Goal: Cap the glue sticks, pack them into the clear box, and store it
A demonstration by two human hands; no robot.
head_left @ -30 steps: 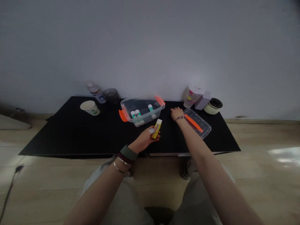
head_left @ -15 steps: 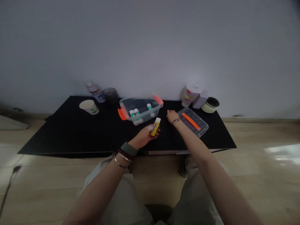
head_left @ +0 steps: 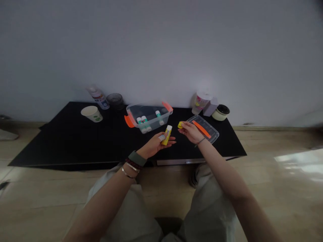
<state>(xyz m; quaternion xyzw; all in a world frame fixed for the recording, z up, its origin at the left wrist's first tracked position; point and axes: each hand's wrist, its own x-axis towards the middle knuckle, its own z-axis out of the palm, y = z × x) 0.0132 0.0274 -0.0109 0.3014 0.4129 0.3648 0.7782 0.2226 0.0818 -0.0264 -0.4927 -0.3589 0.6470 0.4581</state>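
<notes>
A black table (head_left: 111, 144) crosses the middle of the frame, a grey wall (head_left: 161, 50) above, pale tiled floor (head_left: 50, 198) below. Near the centre, the left hand (head_left: 154, 145) grips one yellow tube (head_left: 166, 137); just right of it, the right hand (head_left: 192, 132) pinches one small yellow piece (head_left: 180, 125). Three green-and-white tubes (head_left: 145, 123) lie in one clear box (head_left: 154, 126), left of centre; one clear lid (head_left: 213, 133) lies right of centre. Two cups stand on the table: one paper cup (head_left: 91, 113) at left, one plastic cup (head_left: 199, 103) at right.
</notes>
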